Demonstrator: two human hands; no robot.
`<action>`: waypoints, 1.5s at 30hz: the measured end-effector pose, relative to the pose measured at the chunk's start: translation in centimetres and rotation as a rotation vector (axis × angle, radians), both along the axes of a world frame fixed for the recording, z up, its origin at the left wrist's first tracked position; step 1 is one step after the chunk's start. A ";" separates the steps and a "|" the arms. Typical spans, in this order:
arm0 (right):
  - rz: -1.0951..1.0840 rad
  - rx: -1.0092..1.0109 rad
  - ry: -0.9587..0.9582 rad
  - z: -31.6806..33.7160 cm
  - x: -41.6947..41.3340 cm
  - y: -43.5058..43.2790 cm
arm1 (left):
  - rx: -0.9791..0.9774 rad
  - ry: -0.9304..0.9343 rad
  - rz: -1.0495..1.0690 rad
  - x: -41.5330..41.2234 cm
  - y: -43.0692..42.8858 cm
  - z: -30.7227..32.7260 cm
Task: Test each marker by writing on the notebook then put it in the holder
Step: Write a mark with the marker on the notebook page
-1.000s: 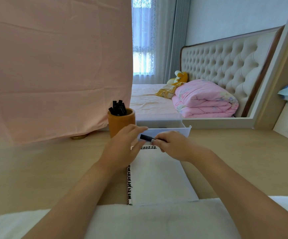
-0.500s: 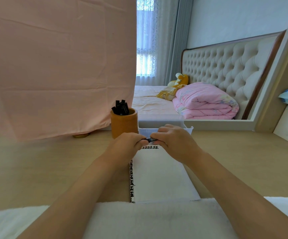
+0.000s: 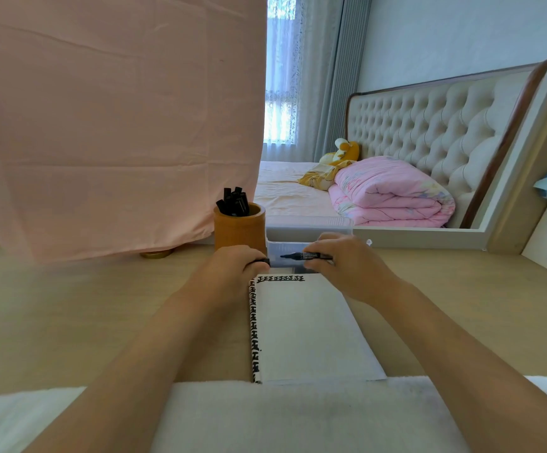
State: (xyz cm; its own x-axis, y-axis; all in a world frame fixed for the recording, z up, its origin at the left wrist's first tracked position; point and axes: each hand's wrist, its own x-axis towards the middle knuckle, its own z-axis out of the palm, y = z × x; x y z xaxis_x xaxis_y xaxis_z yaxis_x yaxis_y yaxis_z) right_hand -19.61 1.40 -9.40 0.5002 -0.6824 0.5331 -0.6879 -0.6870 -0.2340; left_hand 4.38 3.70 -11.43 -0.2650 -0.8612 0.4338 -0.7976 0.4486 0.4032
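My right hand (image 3: 347,266) pinches a black marker (image 3: 305,256) that lies level, its bare tip pointing left, just beyond the top edge of the notebook (image 3: 308,328). My left hand (image 3: 229,273) grips the marker's black cap (image 3: 263,261), a short gap away from the tip. The notebook lies open on the desk between my forearms, with black marks along its top and left edges. A brown wooden holder (image 3: 239,232) with several black markers in it stands just behind my left hand.
A clear plastic tray (image 3: 285,248) sits beyond the notebook, behind the marker. A pink cloth (image 3: 112,125) hangs at the back left. White fabric (image 3: 298,416) covers the desk's near edge. A mirror frame (image 3: 429,235) borders the desk at the back right.
Both hands held the capped marker together half a second ago. Now they have drawn apart: the cap is off in my left hand and the marker's tip is bare.
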 end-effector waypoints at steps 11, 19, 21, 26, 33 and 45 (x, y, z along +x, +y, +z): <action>0.134 0.581 -0.412 1.1 -0.2 1.1 | 0.126 -0.041 0.309 3.1 -1.5 -3.2; 0.374 0.780 -0.424 0.9 -0.9 0.9 | 0.137 0.000 0.287 1.7 -1.4 -3.1; 0.406 0.809 -0.476 0.6 -1.1 0.7 | 0.143 -0.014 0.251 1.0 -1.2 -2.9; 0.270 0.885 -0.733 -0.1 -0.9 0.0 | 0.211 -0.094 0.186 -0.3 -0.8 -3.0; -0.099 0.599 -0.624 -3.4 0.1 -1.0 | 0.226 -0.094 0.197 -0.6 -0.8 -3.1; -0.181 0.554 -0.642 -4.6 0.3 -2.0 | 0.224 -0.070 0.205 -0.6 -0.7 -3.1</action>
State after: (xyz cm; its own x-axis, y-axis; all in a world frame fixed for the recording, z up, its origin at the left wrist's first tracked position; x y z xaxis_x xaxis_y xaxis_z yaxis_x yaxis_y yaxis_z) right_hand -19.29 -0.59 -14.01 0.0756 -0.9673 0.2423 -0.3959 -0.2521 -0.8830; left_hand 3.75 3.00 -14.53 -0.0984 -0.9718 0.2143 -0.8919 0.1816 0.4142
